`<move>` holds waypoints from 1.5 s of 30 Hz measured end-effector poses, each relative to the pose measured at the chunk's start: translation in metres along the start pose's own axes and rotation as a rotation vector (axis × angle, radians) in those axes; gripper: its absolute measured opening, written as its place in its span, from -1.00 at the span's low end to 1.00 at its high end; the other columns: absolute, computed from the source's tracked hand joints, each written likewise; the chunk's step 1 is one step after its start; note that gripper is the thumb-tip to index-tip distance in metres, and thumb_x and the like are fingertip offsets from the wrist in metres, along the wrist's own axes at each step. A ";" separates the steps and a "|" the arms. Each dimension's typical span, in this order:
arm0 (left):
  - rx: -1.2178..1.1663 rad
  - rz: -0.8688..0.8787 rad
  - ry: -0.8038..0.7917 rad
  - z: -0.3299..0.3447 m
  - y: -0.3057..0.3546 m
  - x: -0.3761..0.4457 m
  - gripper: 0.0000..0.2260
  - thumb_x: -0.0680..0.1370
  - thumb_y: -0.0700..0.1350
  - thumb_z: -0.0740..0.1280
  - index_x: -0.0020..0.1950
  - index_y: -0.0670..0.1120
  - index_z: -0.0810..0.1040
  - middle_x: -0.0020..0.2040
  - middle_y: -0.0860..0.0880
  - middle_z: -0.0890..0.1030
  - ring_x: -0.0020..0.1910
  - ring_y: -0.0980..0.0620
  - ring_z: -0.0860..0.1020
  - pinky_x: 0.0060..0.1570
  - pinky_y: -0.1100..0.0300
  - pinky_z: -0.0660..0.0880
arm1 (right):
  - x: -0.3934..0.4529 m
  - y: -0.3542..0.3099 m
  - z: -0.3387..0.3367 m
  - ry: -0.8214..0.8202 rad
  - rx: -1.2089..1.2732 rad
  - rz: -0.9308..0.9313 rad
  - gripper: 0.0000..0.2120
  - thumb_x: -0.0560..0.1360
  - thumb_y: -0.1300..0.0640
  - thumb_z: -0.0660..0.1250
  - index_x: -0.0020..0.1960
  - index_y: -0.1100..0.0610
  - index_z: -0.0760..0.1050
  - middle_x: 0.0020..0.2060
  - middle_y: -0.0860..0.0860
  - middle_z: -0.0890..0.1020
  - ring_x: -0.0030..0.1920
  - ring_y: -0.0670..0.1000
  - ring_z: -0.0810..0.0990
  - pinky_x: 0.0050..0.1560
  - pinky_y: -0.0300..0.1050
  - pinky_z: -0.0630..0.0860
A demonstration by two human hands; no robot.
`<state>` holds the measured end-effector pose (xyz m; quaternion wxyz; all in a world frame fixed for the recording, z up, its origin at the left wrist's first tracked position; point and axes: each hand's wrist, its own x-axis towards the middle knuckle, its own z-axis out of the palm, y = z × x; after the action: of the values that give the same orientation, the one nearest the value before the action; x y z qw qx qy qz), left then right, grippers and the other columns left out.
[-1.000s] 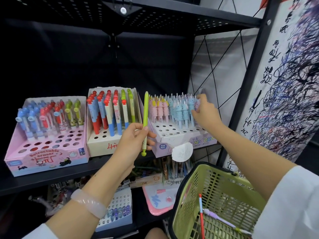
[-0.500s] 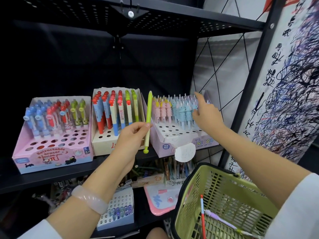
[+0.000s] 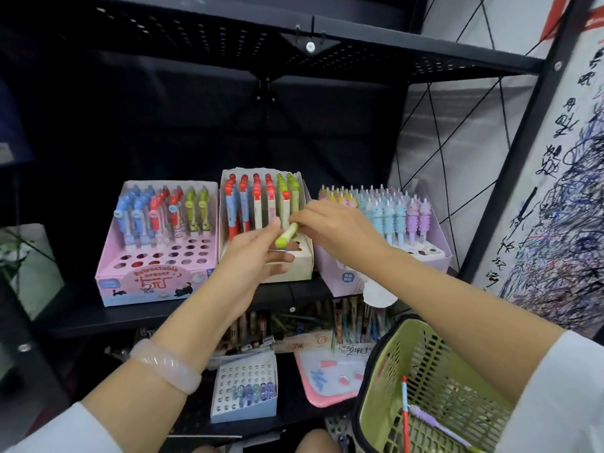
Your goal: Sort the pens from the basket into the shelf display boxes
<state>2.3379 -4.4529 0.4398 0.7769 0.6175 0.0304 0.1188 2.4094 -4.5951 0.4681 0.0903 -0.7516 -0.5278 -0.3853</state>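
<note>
Head view: green pen (image 3: 287,236) tilted, lower end toward the viewer, upper end hidden under the right hand (image 3: 330,223), in front of the cream middle box (image 3: 302,263), left hand (image 3: 258,253) pinching its lower part, right hand's fingers closed over its upper part, green basket (image 3: 385,387) lower right.

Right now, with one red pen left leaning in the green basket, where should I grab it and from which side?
Take the red pen by its upper end, near the blue band, coming straight down through the open top of the green basket. It stands nearly upright, top end free, while its lower part runs out of view below.
</note>
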 end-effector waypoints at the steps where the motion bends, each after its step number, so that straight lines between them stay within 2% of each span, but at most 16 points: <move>1: 0.043 0.019 0.029 -0.006 0.003 0.000 -0.75 0.59 0.00 0.22 -0.12 -0.08 0.62 -0.20 -0.02 0.69 -0.27 0.09 0.63 -0.31 0.25 0.57 | 0.001 0.001 0.002 -0.012 0.053 0.116 -0.93 0.45 0.29 0.36 -0.07 0.24 0.58 -0.28 0.03 0.56 -0.24 0.11 0.59 -0.29 -0.16 0.37; 3: 0.197 0.095 0.098 -0.016 0.007 0.001 -0.79 0.60 -0.04 0.18 -0.10 -0.01 0.60 -0.07 0.01 0.66 -0.07 0.08 0.62 -0.11 0.22 0.56 | 0.003 0.009 0.008 -0.057 0.219 0.423 -0.89 0.56 0.20 0.24 -0.02 0.24 0.49 -0.22 0.00 0.54 -0.13 0.15 0.57 -0.16 -0.10 0.36; 5: 0.419 0.199 0.148 -0.027 0.009 0.001 -0.83 0.60 -0.09 0.18 -0.04 0.02 0.56 0.01 0.08 0.60 0.06 0.10 0.54 0.03 0.21 0.46 | 0.007 0.016 0.012 -0.077 0.386 0.662 -0.84 0.59 0.17 0.18 0.02 0.27 0.44 -0.15 0.13 0.60 -0.09 0.17 0.58 -0.03 0.10 0.48; 7: 0.576 0.263 0.177 -0.035 0.008 0.001 -0.83 0.59 -0.13 0.19 0.08 0.01 0.54 0.06 0.09 0.56 0.11 0.10 0.49 0.06 0.22 0.36 | 0.010 0.020 0.018 -0.059 0.462 0.777 -0.86 0.59 0.20 0.17 0.00 0.28 0.43 -0.15 0.20 0.60 -0.11 0.17 0.58 0.00 0.17 0.51; 9: 0.616 0.283 0.171 -0.042 0.006 0.001 -0.82 0.59 -0.14 0.19 0.12 0.02 0.52 0.07 0.09 0.55 0.13 0.11 0.48 0.07 0.23 0.34 | 0.012 0.021 0.025 -0.079 0.504 0.838 -0.90 0.59 0.22 0.17 -0.06 0.23 0.42 -0.20 0.19 0.59 -0.22 0.07 0.57 -0.07 0.08 0.57; 12: 0.651 0.298 0.134 -0.049 0.003 -0.001 -0.81 0.59 -0.14 0.20 0.15 0.02 0.51 0.11 0.10 0.54 0.17 0.12 0.46 0.12 0.23 0.34 | 0.016 0.022 0.038 -0.102 0.548 0.879 -0.78 0.59 0.24 0.17 -0.23 0.09 0.33 -0.18 0.25 0.61 -0.35 -0.08 0.51 -0.23 -0.20 0.55; 16: 0.658 0.289 0.118 -0.054 -0.001 -0.001 -0.82 0.59 -0.13 0.20 0.16 0.03 0.50 0.14 0.10 0.53 0.18 0.13 0.45 0.14 0.22 0.33 | 0.023 0.031 0.045 -0.174 0.453 0.889 -0.83 0.59 0.20 0.17 -0.19 0.15 0.36 -0.14 0.25 0.62 -0.22 0.13 0.59 -0.09 0.04 0.56; 18: 0.645 0.274 0.112 -0.055 -0.003 -0.001 -0.83 0.59 -0.13 0.20 0.14 0.05 0.49 0.15 0.10 0.53 0.17 0.15 0.45 0.13 0.23 0.32 | 0.023 0.033 0.049 -0.256 0.409 0.848 -0.88 0.58 0.19 0.19 -0.12 0.18 0.41 -0.18 0.18 0.62 -0.23 0.08 0.58 -0.21 -0.07 0.52; 20: 0.622 0.268 0.096 -0.054 -0.005 0.000 -0.81 0.59 -0.14 0.20 0.16 0.04 0.49 0.15 0.10 0.54 0.15 0.17 0.45 0.06 0.34 0.33 | 0.022 0.030 0.052 -0.332 0.347 0.795 -0.86 0.57 0.17 0.21 -0.09 0.21 0.48 -0.33 0.02 0.53 -0.35 -0.07 0.46 -0.39 -0.26 0.33; 22: 0.601 0.271 0.070 -0.052 -0.007 0.001 -0.82 0.59 -0.16 0.20 0.15 0.04 0.48 0.15 0.10 0.54 0.12 0.20 0.45 -0.04 0.45 0.32 | 0.023 0.028 0.056 -0.417 0.211 0.772 -0.83 0.55 0.13 0.23 -0.14 0.19 0.50 -0.42 -0.05 0.41 -0.35 -0.04 0.41 -0.43 -0.25 0.22; 25: 0.585 0.266 0.031 -0.048 -0.008 0.001 -0.82 0.59 -0.16 0.20 0.14 0.06 0.47 0.14 0.09 0.55 0.09 0.25 0.46 -0.07 0.45 0.33 | 0.025 0.024 0.060 -0.558 0.061 0.767 -0.81 0.52 0.06 0.27 -0.19 0.15 0.48 -0.39 -0.02 0.43 -0.25 0.04 0.47 -0.38 -0.19 0.28; 31: 0.546 0.244 -0.052 -0.035 -0.014 -0.005 -0.83 0.59 -0.12 0.21 0.00 0.18 0.47 0.11 0.07 0.57 0.13 0.16 0.50 0.00 0.38 0.39 | 0.024 0.020 0.038 -0.397 0.284 0.804 -0.78 0.50 0.10 0.32 0.07 0.21 0.52 -0.17 -0.02 0.49 -0.13 -0.04 0.45 -0.15 -0.20 0.34; 35: 0.502 0.192 -0.139 -0.004 -0.031 -0.013 -0.82 0.58 -0.13 0.21 -0.03 0.17 0.47 0.09 -0.01 0.58 0.10 0.09 0.53 0.16 0.17 0.43 | -0.003 0.015 -0.002 -0.331 0.362 0.732 -0.80 0.52 0.14 0.27 0.12 0.16 0.52 -0.23 -0.04 0.51 -0.07 -0.01 0.48 0.04 -0.17 0.39; 37: 0.491 0.167 -0.222 0.018 -0.048 -0.018 -0.81 0.58 -0.15 0.22 -0.04 0.16 0.47 0.06 -0.02 0.60 0.05 0.11 0.56 0.13 0.18 0.46 | -0.033 0.014 -0.021 -0.363 0.486 0.759 -0.84 0.53 0.17 0.24 0.09 0.12 0.52 -0.18 0.03 0.57 -0.09 -0.02 0.52 -0.04 -0.19 0.48; 41: 0.530 0.098 -0.446 0.066 -0.102 -0.032 -0.82 0.57 -0.15 0.24 -0.02 0.16 0.49 0.03 0.06 0.61 0.05 0.17 0.57 0.06 0.29 0.46 | -0.117 0.011 -0.048 -0.418 0.665 0.858 -0.90 0.57 0.18 0.22 0.00 0.03 0.49 -0.27 -0.06 0.62 -0.37 -0.20 0.56 -0.32 -0.33 0.51; 45: 0.694 0.059 -0.664 0.100 -0.158 -0.038 -0.84 0.58 -0.14 0.23 0.14 0.03 0.48 0.09 0.05 0.56 0.12 0.13 0.51 0.13 0.29 0.39 | -0.221 0.010 -0.037 -0.515 0.573 1.051 -0.90 0.58 0.18 0.21 0.01 0.09 0.51 -0.21 0.04 0.65 -0.23 -0.07 0.61 -0.26 -0.30 0.51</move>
<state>2.3435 -4.5899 0.3066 0.4888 0.8456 -0.1990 -0.0800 2.3684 -4.7792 0.3470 0.3340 -0.9240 -0.1766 0.0586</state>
